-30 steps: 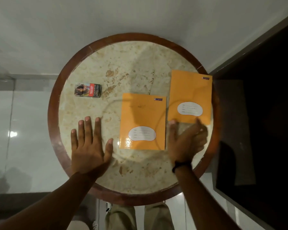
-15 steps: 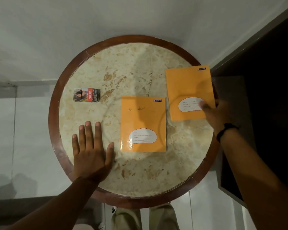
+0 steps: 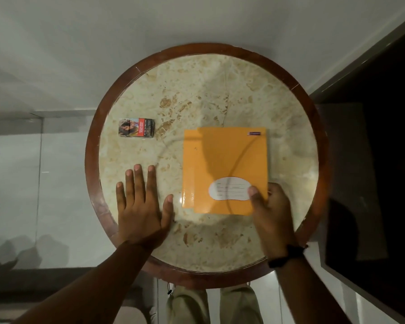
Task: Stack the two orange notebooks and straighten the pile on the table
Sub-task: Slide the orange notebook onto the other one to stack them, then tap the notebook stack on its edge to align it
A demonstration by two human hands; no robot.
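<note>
Broadly, the round marble-topped table (image 3: pixel 220 90) with its dark wooden rim is seen from above, and both orange notebooks lie on its right half. The upper notebook (image 3: pixel 229 164) is laid over the lower notebook (image 3: pixel 188 164), shifted a little to the right and toward the person, so that a strip of the lower cover shows along the left and far edges; the pile is stacked but not yet squared. Thin, light, flexible booklets are judged here, with glossy covers that are likely to slide easily over one another and over the polished stone. A pinch at a corner or flat pressure on the cover is judged enough, and the edges are best nudged from the sides. The right hand (image 3: pixel 272 213) is closed on the near right corner of the upper notebook, thumb on the white label and the other fingers hidden beneath. The left hand (image 3: pixel 140 206) is rested flat on the table, fingers spread, holding nothing. A small printed packet (image 3: pixel 136 128) lies well apart at the left.
</note>
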